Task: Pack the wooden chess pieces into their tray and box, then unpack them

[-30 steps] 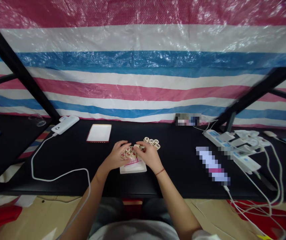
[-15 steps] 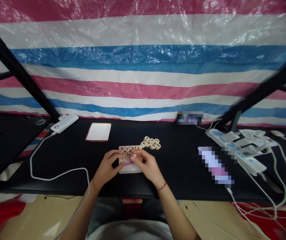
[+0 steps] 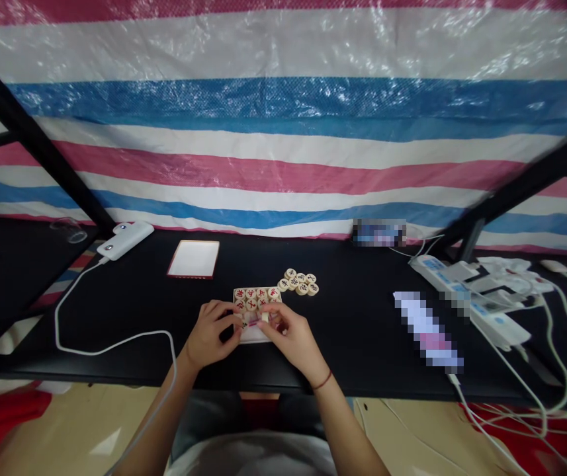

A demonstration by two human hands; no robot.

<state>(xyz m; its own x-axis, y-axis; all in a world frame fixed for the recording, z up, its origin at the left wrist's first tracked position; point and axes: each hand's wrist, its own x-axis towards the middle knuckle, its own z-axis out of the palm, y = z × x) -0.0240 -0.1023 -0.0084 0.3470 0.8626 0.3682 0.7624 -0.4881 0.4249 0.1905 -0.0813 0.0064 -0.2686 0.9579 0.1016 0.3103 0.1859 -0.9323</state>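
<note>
Round wooden xiangqi pieces [image 3: 252, 301] with red characters stand in close rows on a white box [image 3: 251, 335] with pink marks. My left hand [image 3: 210, 335] curls at the box's left side, fingertips at its edge, and hides its lower left part. My right hand [image 3: 290, 340] pinches a pale piece edge-on [image 3: 264, 318] just above the box, close to my left fingers. Beyond the box lies a loose cluster of xiangqi pieces with dark characters [image 3: 298, 285], apart from both hands.
All this is on a black table [image 3: 352, 357]. A white box lid with a red rim [image 3: 194, 258] lies at the back. A white power bank [image 3: 125, 240] trails a cable at the left. Power strips with chargers and cables [image 3: 472, 294] crowd the right, and a striped tarp hangs behind.
My hands have drawn back toward me, uncovering the rows of pieces on the white box. My right hand now pinches a piece above the box's front part.
</note>
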